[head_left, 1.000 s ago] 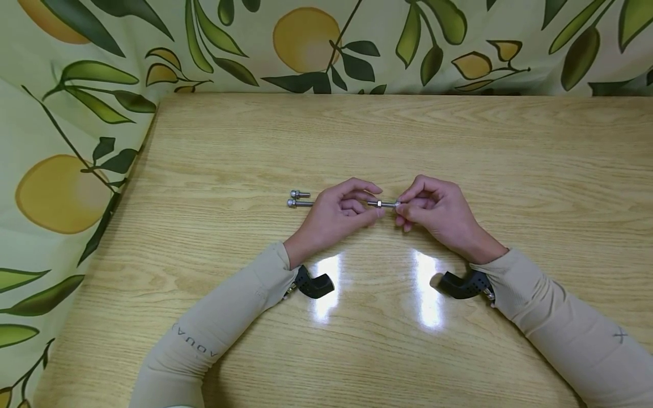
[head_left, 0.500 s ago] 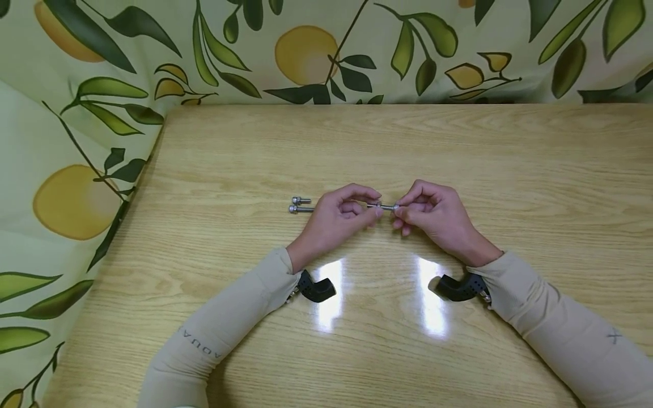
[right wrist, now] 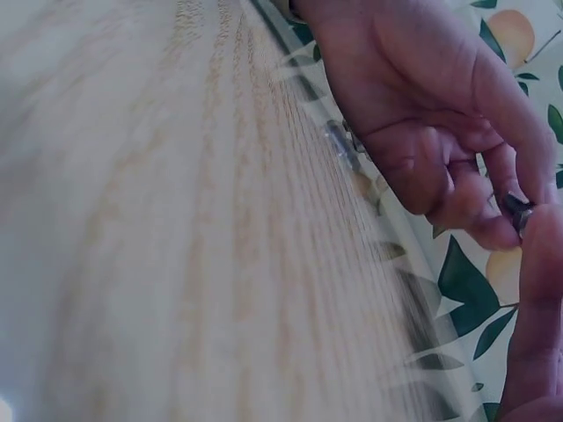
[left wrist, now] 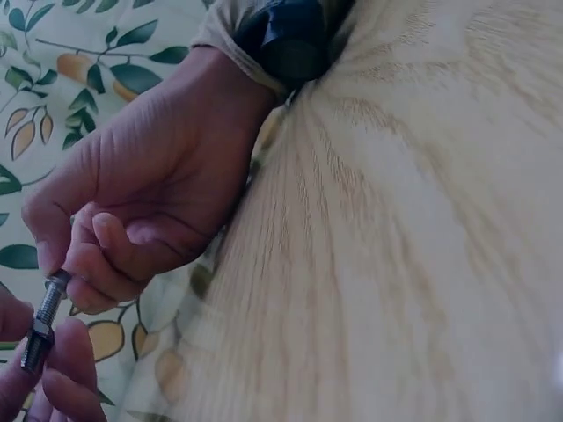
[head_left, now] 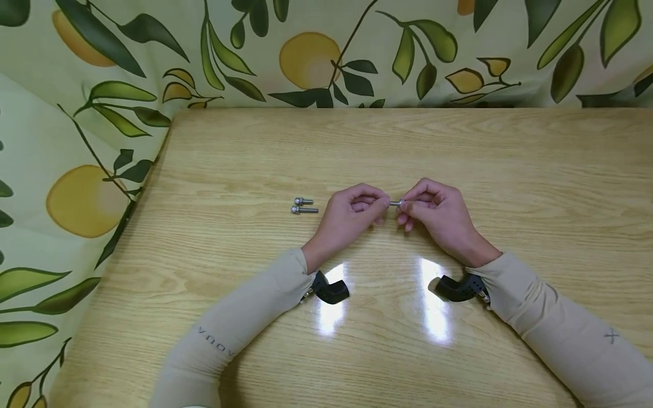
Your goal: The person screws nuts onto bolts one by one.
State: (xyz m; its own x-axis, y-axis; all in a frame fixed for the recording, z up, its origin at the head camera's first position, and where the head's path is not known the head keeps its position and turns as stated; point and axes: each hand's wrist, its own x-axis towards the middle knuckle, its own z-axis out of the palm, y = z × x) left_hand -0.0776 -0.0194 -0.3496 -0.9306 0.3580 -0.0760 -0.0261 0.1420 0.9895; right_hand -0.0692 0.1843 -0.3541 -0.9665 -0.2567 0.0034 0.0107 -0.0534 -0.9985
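Observation:
Between my hands is a metal bolt (head_left: 395, 203), held roughly level above the table. At its head end, my right hand (head_left: 440, 214) pinches it with thumb and forefinger. My left hand (head_left: 351, 215) has its fingertips round a nut (left wrist: 40, 328) on the threaded part; in the head view those fingers hide the nut. To the left of my left hand lie two more bolts with nuts on them, a shorter bolt (head_left: 306, 201) and, just nearer to me, a longer bolt (head_left: 308, 210).
The wood-grain table (head_left: 245, 153) extends around both hands. A fruit-patterned cloth (head_left: 234, 56) hangs along its back and left edges. Black wrist cameras sit under both cuffs, the left camera (head_left: 331, 290) and the right camera (head_left: 459, 288).
My left hand has shifted right along the bolt, and its fingertips have closed over the nut. The longer bolt on the table is now fully uncovered. My right hand keeps its hold.

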